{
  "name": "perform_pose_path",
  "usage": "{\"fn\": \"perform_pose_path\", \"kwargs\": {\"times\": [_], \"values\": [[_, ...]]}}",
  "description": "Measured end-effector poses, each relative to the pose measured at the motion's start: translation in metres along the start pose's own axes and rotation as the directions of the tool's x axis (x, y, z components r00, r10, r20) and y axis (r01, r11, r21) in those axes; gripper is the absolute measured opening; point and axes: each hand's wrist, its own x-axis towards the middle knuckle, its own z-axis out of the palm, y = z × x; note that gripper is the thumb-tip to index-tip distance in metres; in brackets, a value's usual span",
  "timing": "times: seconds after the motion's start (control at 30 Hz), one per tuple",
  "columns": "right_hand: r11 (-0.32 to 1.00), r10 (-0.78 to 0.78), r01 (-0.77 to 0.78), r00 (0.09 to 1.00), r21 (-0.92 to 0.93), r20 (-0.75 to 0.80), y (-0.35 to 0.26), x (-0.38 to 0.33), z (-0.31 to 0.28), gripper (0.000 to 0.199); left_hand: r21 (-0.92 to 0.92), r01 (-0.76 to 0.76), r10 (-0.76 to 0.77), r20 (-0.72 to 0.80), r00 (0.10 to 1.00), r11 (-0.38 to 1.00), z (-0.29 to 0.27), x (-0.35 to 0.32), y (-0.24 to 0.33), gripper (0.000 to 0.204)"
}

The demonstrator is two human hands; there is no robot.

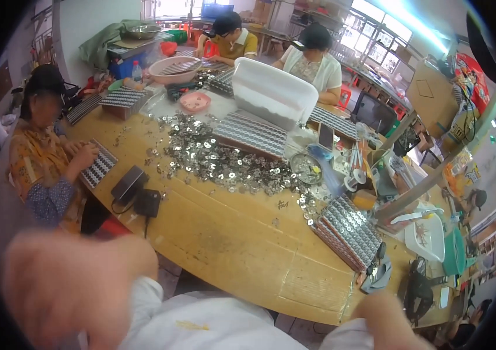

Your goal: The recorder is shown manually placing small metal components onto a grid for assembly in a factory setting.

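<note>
Head view: blurred left hand (pixel 70 286), grip unreadable; tray (pixel 350 232) full of metal discs; white tub (pixel 274 93) tilted.

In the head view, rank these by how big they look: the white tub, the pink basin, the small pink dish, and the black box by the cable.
1. white tub
2. pink basin
3. black box and pink dish: look about alike, not ranked.

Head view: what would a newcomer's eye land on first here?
Likely the heap of small shiny metal discs spread across the middle of the wooden table, with filled trays stacked at its right edge. Behind the heap a white plastic tub stands tipped on its side. The left hand looms large and blurred at lower left, empty as far as can be seen.
</note>
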Motion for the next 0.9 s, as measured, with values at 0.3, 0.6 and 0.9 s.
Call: {"fn": "perform_pose_path", "kwargs": {"times": [0.3,0.6,0.9], "values": [[0.317,0.899,-0.851,0.129,-0.420,0.418,-0.108,-0.210,0.064,0.010,0.202,0.902,-0.924,-0.062,-0.376,-0.381,-0.011,-0.258,-0.139,0.016],[-0.276,0.942,-0.596,-0.014,-0.754,-0.334,-0.236,-0.274,-0.025,0.006,-0.029,0.843,-0.762,-0.411,-0.500,-0.537,0.020,-0.368,-0.237,0.066],[-0.148,0.910,-0.463,0.283,-0.874,-0.304,-0.254,-0.312,-0.024,0.026,0.258,0.815,-0.803,-0.474,-0.361,-0.518,0.025,-0.355,-0.244,0.031]]}}
